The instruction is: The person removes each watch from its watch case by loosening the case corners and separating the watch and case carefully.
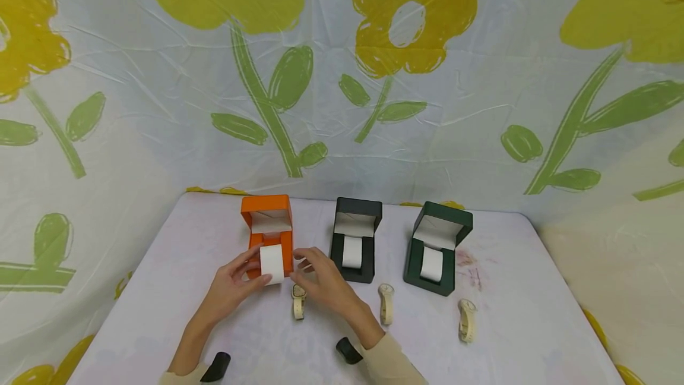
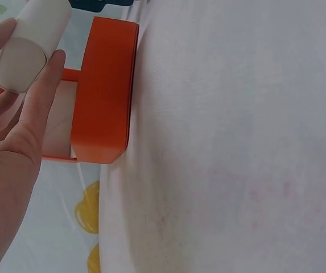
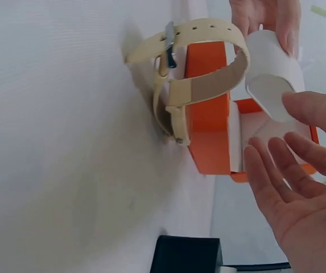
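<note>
My left hand (image 1: 230, 287) grips a white watch cushion (image 1: 272, 263) between thumb and fingers, tilted in front of the open orange watch box (image 1: 265, 202). In the left wrist view the cushion (image 2: 23, 65) is held by its ends above the box. My right hand (image 1: 326, 281) is at the cushion's other side, fingers spread and loosely bent; in the right wrist view its thumb is at the cushion's end, and whether it touches cannot be told. Below the cushion lies a cream-strapped watch (image 1: 298, 306), its strap buckled into a loop.
To the right stand an open black watch box (image 1: 367, 260) and an open dark green one (image 1: 447, 272), each with a white cushion inside. Two more cream-strapped watches (image 1: 386, 305) (image 1: 466, 321) lie in front of them. A flower-print cloth (image 1: 459, 153) hangs behind the table.
</note>
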Action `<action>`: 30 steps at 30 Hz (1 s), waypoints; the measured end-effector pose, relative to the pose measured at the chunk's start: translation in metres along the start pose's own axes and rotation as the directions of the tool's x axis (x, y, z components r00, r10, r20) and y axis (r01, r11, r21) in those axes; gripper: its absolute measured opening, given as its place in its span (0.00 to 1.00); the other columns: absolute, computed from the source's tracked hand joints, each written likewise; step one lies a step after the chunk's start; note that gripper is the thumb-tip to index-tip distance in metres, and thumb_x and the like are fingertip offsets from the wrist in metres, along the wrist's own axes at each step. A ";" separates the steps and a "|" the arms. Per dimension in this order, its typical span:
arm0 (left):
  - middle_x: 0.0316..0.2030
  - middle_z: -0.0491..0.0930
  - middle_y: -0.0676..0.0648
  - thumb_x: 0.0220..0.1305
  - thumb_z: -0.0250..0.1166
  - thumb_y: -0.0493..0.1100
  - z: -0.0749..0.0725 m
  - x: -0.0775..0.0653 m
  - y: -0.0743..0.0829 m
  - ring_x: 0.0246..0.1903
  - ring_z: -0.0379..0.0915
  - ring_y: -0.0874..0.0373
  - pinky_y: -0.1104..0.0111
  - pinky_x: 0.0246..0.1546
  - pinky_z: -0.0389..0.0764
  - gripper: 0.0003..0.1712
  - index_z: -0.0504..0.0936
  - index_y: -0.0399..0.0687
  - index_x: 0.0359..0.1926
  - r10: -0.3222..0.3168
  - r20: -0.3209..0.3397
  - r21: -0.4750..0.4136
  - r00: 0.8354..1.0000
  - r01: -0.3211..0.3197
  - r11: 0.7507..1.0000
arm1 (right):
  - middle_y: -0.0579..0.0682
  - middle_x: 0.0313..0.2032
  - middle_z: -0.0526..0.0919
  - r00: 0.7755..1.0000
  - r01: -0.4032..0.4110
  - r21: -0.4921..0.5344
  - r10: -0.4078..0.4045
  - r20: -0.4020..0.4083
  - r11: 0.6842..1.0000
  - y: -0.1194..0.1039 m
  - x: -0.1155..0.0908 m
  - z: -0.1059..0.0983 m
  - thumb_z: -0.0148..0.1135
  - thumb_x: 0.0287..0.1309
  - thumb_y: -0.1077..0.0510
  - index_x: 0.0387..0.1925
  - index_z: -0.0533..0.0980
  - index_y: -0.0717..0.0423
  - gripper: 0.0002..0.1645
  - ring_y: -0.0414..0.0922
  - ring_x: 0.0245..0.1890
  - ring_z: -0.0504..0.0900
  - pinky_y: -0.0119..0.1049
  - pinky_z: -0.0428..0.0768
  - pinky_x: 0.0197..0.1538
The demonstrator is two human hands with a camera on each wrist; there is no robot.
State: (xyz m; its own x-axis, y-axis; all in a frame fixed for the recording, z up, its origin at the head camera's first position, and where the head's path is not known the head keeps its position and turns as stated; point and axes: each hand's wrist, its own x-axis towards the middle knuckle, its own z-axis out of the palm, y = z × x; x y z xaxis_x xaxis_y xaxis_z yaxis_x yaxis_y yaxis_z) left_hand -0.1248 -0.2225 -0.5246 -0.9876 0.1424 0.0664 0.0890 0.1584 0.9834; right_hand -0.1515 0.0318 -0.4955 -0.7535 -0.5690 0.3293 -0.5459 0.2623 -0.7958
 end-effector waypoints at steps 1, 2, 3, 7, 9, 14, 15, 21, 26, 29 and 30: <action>0.67 0.71 0.38 0.63 0.75 0.40 0.000 0.000 0.000 0.58 0.73 0.42 0.71 0.49 0.83 0.44 0.65 0.38 0.76 0.004 0.000 0.005 1.000 -0.004 1.000 | 0.67 0.56 0.77 1.000 0.005 0.007 -0.005 0.003 1.000 0.000 0.001 0.000 0.66 0.68 0.65 0.64 0.70 0.70 0.26 0.62 0.52 0.82 0.51 0.83 0.56; 0.68 0.71 0.38 0.63 0.75 0.39 0.000 0.001 0.000 0.59 0.73 0.41 0.71 0.49 0.83 0.44 0.65 0.37 0.75 0.011 0.000 0.009 1.000 -0.011 1.000 | 0.68 0.56 0.77 1.000 0.008 0.017 -0.008 0.007 1.000 0.000 0.003 0.000 0.66 0.68 0.65 0.65 0.70 0.70 0.27 0.62 0.52 0.81 0.52 0.82 0.56; 0.68 0.70 0.38 0.63 0.75 0.39 0.000 0.001 0.000 0.59 0.73 0.40 0.71 0.49 0.83 0.44 0.65 0.37 0.75 0.019 0.000 0.014 1.000 -0.019 1.000 | 0.67 0.57 0.76 1.000 0.009 0.025 -0.010 0.009 1.000 0.000 0.004 0.001 0.65 0.69 0.64 0.66 0.69 0.69 0.28 0.62 0.53 0.81 0.51 0.82 0.57; 0.68 0.71 0.39 0.63 0.75 0.40 0.000 0.002 0.001 0.59 0.73 0.38 0.71 0.49 0.83 0.44 0.65 0.37 0.75 0.041 0.002 0.023 0.999 -0.041 0.999 | 0.66 0.60 0.75 1.000 -0.017 0.069 0.015 0.025 0.997 -0.004 0.010 0.001 0.64 0.70 0.62 0.69 0.67 0.67 0.30 0.62 0.55 0.79 0.51 0.81 0.59; 0.67 0.71 0.39 0.63 0.75 0.40 0.000 0.003 0.002 0.59 0.74 0.38 0.71 0.49 0.83 0.44 0.66 0.38 0.75 0.048 0.007 0.017 0.999 -0.048 0.999 | 0.66 0.61 0.74 0.999 -0.029 0.080 0.027 0.031 0.996 -0.006 0.013 0.001 0.63 0.71 0.61 0.70 0.66 0.65 0.31 0.61 0.56 0.79 0.51 0.80 0.60; 0.67 0.71 0.37 0.63 0.75 0.38 0.000 0.007 0.006 0.60 0.73 0.39 0.69 0.48 0.84 0.44 0.65 0.39 0.76 0.054 0.021 -0.013 0.998 -0.054 0.998 | 0.65 0.62 0.73 0.998 -0.044 0.092 0.040 0.044 0.995 -0.008 0.018 0.001 0.63 0.72 0.61 0.71 0.64 0.66 0.32 0.60 0.56 0.80 0.52 0.80 0.60; 0.67 0.71 0.37 0.63 0.75 0.38 0.000 0.008 0.006 0.60 0.73 0.39 0.69 0.48 0.84 0.43 0.65 0.39 0.76 0.055 0.022 -0.011 0.998 -0.055 0.998 | 0.64 0.61 0.73 0.998 -0.046 0.095 0.042 0.044 0.994 -0.007 0.020 0.001 0.63 0.72 0.61 0.71 0.63 0.66 0.33 0.60 0.55 0.81 0.52 0.80 0.60; 0.68 0.70 0.37 0.63 0.75 0.37 -0.003 0.011 0.010 0.60 0.73 0.40 0.71 0.49 0.83 0.44 0.64 0.36 0.75 0.065 0.017 -0.003 0.998 -0.065 0.998 | 0.61 0.62 0.74 0.997 -0.062 0.127 0.057 0.044 0.990 -0.005 0.028 0.001 0.62 0.72 0.59 0.72 0.63 0.66 0.33 0.61 0.55 0.80 0.54 0.80 0.60; 0.70 0.68 0.37 0.63 0.74 0.36 -0.005 0.013 0.012 0.61 0.73 0.45 0.70 0.50 0.83 0.45 0.63 0.34 0.76 0.075 0.021 -0.024 0.997 -0.074 0.997 | 0.59 0.63 0.74 0.994 -0.103 0.144 0.097 0.052 0.984 -0.005 0.034 0.000 0.63 0.72 0.57 0.72 0.64 0.64 0.33 0.58 0.55 0.81 0.52 0.80 0.60; 0.71 0.66 0.38 0.64 0.74 0.35 -0.006 0.014 0.011 0.62 0.72 0.45 0.70 0.51 0.83 0.44 0.63 0.37 0.76 0.082 0.024 -0.031 0.996 -0.082 0.996 | 0.58 0.63 0.75 0.992 -0.118 0.136 0.111 0.055 0.984 -0.005 0.037 0.000 0.63 0.72 0.57 0.72 0.64 0.62 0.33 0.55 0.54 0.82 0.48 0.82 0.59; 0.72 0.66 0.39 0.64 0.73 0.35 -0.007 0.015 0.010 0.62 0.72 0.45 0.69 0.51 0.83 0.44 0.63 0.38 0.76 0.085 0.024 -0.032 0.996 -0.084 0.996 | 0.57 0.63 0.75 0.992 -0.122 0.135 0.115 0.056 0.983 -0.005 0.038 0.000 0.63 0.72 0.57 0.72 0.64 0.62 0.33 0.54 0.54 0.82 0.46 0.82 0.58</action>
State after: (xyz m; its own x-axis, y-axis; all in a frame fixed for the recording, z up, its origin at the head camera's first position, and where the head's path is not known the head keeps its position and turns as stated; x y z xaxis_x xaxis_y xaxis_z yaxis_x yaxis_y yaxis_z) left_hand -0.1397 -0.2254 -0.5122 -0.9730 0.1785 0.1460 0.1678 0.1141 0.9792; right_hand -0.1778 0.0093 -0.4792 -0.7899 -0.5774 0.2067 -0.3953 0.2217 -0.8914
